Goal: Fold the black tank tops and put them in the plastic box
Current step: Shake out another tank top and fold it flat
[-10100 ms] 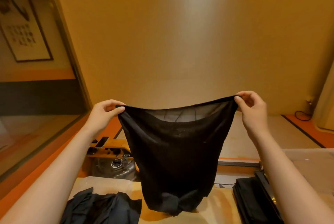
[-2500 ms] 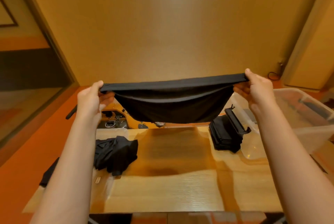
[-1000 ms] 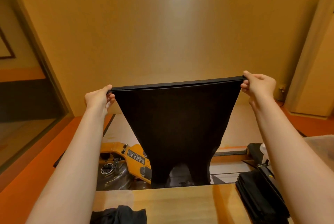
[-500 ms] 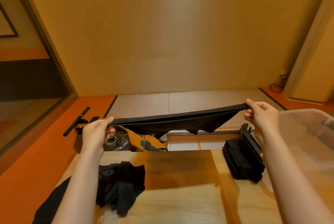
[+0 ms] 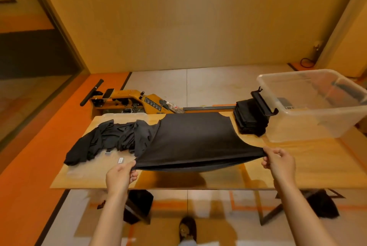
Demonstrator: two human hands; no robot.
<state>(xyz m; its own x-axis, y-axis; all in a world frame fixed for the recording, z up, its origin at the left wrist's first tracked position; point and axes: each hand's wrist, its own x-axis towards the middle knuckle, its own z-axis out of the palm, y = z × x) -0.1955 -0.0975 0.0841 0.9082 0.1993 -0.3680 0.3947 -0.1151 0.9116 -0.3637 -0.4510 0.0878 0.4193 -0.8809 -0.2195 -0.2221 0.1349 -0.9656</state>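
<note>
- The black tank top [image 5: 190, 138] is a thin, matte knit spread flat over the glossy wooden tabletop [image 5: 317, 166]. Its near hem is stretched taut between the two hands and held just off the wood. Its far end, with scooped cut-outs at the corners, lies beyond the fingers at the far tabletop edge.
- The left hand [image 5: 119, 176] pinches the hem's left corner, its fingers [image 5: 132, 167] curled and clamped on the cloth. The right hand [image 5: 278, 161] grips the right corner the same way, fingers [image 5: 268, 153] bunched tight on it.
- Half a second earlier the top hung in the air as a narrow, sagging band between the raised hands. Now it is laid out on the wood, and both hands sit lower and closer to the person.
- Beyond and left of the left fingers, a crumpled pile of black tops [image 5: 107, 140] touches the spread top's left edge.
- Beyond the right fingers stands a neat, square stack of folded tops [image 5: 250, 120]. It sits against the clear, round-cornered plastic box [image 5: 297, 126], which has a black clip handle [image 5: 262, 102].
- A small white label [image 5: 120, 160] lies just beyond the left fingers; its print is too small to read.
- The lettered plate on the yellow rowing machine [image 5: 135, 102], on the floor past the tabletop, cannot be read either.
</note>
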